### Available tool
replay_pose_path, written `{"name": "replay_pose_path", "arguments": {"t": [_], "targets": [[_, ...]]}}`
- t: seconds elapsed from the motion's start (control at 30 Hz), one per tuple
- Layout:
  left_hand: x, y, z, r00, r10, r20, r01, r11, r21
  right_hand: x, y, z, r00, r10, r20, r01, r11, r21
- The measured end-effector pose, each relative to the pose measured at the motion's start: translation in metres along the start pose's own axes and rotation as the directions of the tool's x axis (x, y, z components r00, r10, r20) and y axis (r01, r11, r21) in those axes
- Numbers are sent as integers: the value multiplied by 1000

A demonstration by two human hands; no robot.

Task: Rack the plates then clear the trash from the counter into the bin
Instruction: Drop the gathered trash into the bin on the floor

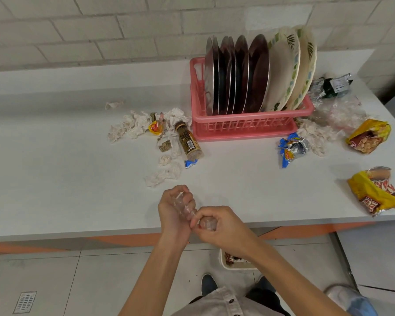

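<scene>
The left hand (171, 212) and right hand (218, 225) both squeeze the crushed bottle (188, 212) stretched between them, the bin (237, 267) below the right wrist.

No legible text — wrappers (293, 148) blurry

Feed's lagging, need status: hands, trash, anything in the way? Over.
Left hand and right hand both grip crushed clear bottle. Plates in rack. Tissues, brown bottle, snack bags on counter. Bin below, partly hidden.
</scene>
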State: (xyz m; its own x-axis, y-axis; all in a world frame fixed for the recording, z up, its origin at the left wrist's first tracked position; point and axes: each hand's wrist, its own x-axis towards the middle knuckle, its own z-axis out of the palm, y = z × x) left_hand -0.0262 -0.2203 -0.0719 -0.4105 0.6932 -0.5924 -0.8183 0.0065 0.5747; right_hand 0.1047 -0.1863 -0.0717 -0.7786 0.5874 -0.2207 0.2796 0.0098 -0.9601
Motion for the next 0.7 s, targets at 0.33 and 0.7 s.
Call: {"name": "replay_pose_path", "arguments": {"t": [0.33,0.7], "targets": [[-5,-18,4,983,-65,173,4,945,328,-6,4,-10,949,-38,-314,64,995,71],[-6,-44,-12,961,-62,270,-74,882,466,-18,10,-16,953,45,-299,-22,997,79]]}}
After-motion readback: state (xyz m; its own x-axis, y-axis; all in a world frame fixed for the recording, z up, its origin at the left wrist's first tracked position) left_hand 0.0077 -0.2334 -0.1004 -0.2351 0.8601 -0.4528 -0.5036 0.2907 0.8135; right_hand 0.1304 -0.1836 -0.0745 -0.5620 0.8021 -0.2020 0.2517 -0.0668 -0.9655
